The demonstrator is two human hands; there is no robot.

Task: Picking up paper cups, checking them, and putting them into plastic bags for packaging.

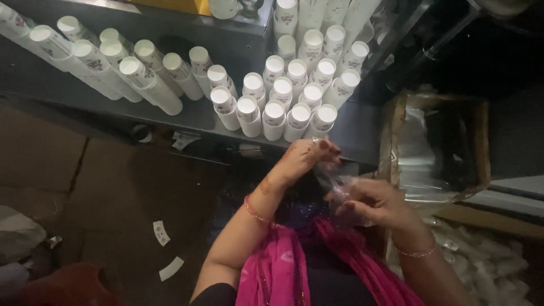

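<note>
A long dark shelf (192, 116) carries crowded stacks of white paper cups (272, 102), most bunched toward its right end. Beside that end stands a cardboard box (481, 141) of clear bags. Just below the shelf's front edge, the left hand (300, 161) and right hand (377, 201) both pinch a clear plastic bag (334, 184) between them.

Dark grey shelf (192, 116) crowded with upright white paper cups (273, 112) in tight rows and toppled stacks.
</note>
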